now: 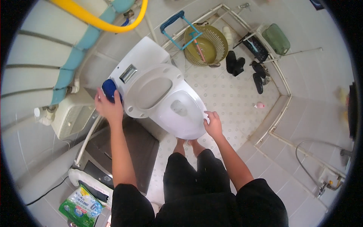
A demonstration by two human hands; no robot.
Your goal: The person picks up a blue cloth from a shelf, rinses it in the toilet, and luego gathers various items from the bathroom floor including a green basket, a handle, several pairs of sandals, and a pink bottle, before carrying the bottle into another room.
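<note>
I find a bathroom, evidently in a home. A glossy white ceramic toilet (193, 126) stands between the left fingers (101, 99) and right fingers (210, 115); a thin grey flexible shower hose (296, 153) hangs well right of the latter. Beyond these, an olive-green slatted plastic basket (220, 41) and black shoes (238, 68) indicate household use.

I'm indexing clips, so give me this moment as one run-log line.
left hand: holding dark blue item | right hand: empty, beside toilet bowl | toilet seat: raised

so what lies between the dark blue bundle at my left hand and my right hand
In the head view, the raised white oval toilet seat, then the open glossy white toilet bowl, lie between them.
</note>
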